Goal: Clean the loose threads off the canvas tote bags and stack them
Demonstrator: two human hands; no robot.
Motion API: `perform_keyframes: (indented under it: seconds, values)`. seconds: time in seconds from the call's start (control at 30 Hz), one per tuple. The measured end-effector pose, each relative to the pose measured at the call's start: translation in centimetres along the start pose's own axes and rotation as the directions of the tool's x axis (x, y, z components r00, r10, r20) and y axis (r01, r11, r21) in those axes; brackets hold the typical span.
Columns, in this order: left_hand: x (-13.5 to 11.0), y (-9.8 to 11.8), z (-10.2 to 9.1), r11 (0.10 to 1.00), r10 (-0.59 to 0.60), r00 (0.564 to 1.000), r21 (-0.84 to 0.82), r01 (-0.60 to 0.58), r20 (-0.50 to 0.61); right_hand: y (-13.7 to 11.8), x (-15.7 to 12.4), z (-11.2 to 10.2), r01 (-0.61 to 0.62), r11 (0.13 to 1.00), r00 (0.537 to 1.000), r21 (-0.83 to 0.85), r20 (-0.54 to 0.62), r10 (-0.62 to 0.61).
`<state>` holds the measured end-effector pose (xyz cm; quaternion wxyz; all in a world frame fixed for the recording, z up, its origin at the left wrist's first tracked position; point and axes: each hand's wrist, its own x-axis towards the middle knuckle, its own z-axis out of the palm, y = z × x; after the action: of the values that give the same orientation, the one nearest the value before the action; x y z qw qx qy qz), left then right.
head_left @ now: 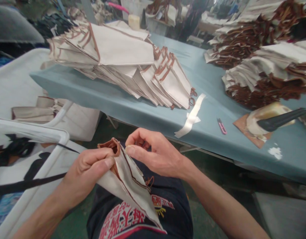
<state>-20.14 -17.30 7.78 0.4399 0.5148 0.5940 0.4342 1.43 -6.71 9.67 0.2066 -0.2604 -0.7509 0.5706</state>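
Observation:
A cream cloth bag (138, 194) with brown binding along its seams hangs in front of my dark printed apron (118, 215). My left hand (89, 167) is closed on its upper end, thumb on top, beside the brown-edged opening. On the other side, my right hand (156, 154) has curled fingers, thumb and forefinger tips close together at the bag's bound edge. Whatever lies between those tips is too small to make out. Loose brown threads (150, 182) stick out from the bag's right side.
A blue-covered table (207, 132) bears a pile of cream bags (123, 46), stacks of brown-edged cloth (264, 73), pink thread snips (221, 126), white tape (191, 116) and a black-handled tool (279, 121) on a brown square. White bins (65, 136) stand at left, some holding cloth pieces.

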Motion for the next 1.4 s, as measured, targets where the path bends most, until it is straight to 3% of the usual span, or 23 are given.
perform_keyframes:
  seconds: [0.13, 0.23, 0.37, 0.43, 0.5, 0.6, 0.67, 0.73, 0.9, 1.0, 1.07, 1.17, 1.27, 1.4]
  values:
    - [-0.4, 0.5, 0.7, 0.994, 0.093, 0.988, 0.062, -0.086, -0.122, 0.8, -3.4, 3.6, -0.054, 0.989, 0.992, -0.136, -0.123, 0.037]
    - [-0.3, 1.1, 1.7, 0.976, 0.158, 0.969, 0.182, -0.123, -0.189, 2.7, -4.5, 5.3, 0.036, 0.965, 0.955, -0.26, -0.274, -0.11]
    - [0.4, 1.5, 3.0, 0.877, 0.359, 0.897, 0.421, -0.232, -0.255, 4.6, -3.9, 4.2, 0.134, 0.881, 0.874, -0.453, -0.366, -0.321]
    - [0.7, 1.6, 3.2, 0.875, 0.363, 0.889, 0.43, -0.222, -0.279, 4.7, -3.5, 3.0, 0.174, 0.789, 0.832, -0.589, -0.341, -0.438]
    - [0.9, 1.4, 3.4, 0.927, 0.276, 0.923, 0.329, -0.182, -0.269, 4.6, -3.4, 2.2, 0.202, 0.711, 0.806, -0.673, -0.298, -0.511]
    - [1.1, 0.5, 3.9, 0.999, 0.047, 0.969, 0.028, -0.042, -0.241, 5.0, -3.6, 2.3, 0.216, 0.697, 0.805, -0.684, -0.28, -0.523]
    - [1.2, -0.4, 4.9, 0.962, -0.151, 0.957, -0.258, 0.085, -0.247, 6.0, -3.8, 3.1, 0.237, 0.73, 0.801, -0.641, -0.296, -0.52]
    - [1.3, -1.2, 6.2, 0.869, -0.299, 0.925, -0.467, 0.163, -0.234, 7.3, -4.0, 4.3, 0.27, 0.781, 0.785, -0.563, -0.342, -0.517]
    - [0.4, -2.3, 8.0, 0.82, -0.355, 0.92, -0.528, 0.221, -0.166, 9.8, -4.9, 6.2, 0.288, 0.862, 0.755, -0.417, -0.456, -0.472]
    - [-0.4, -2.3, 7.3, 0.84, -0.331, 0.938, -0.484, 0.245, -0.1, 9.0, -5.6, 6.2, 0.262, 0.898, 0.789, -0.352, -0.458, -0.41]
    - [-0.5, -2.0, 6.6, 0.916, -0.247, 0.963, -0.35, 0.196, -0.109, 7.6, -5.9, 5.8, 0.21, 0.935, 0.827, -0.286, -0.458, -0.326]
    - [-0.1, -1.0, 6.2, 1.0, -0.011, 0.989, -0.029, 0.007, -0.149, 5.0, -5.7, 5.5, 0.105, 0.979, 0.864, -0.173, -0.472, -0.175]
    - [0.3, -0.1, 6.4, 0.973, 0.179, 0.972, 0.175, -0.151, -0.153, 3.3, -5.2, 5.5, -0.051, 0.998, 0.874, -0.042, -0.485, 0.024]
    - [0.2, 0.1, 6.7, 0.921, 0.297, 0.943, 0.306, -0.241, -0.15, 3.1, -4.7, 6.1, -0.191, 0.981, 0.852, 0.029, -0.492, 0.18]
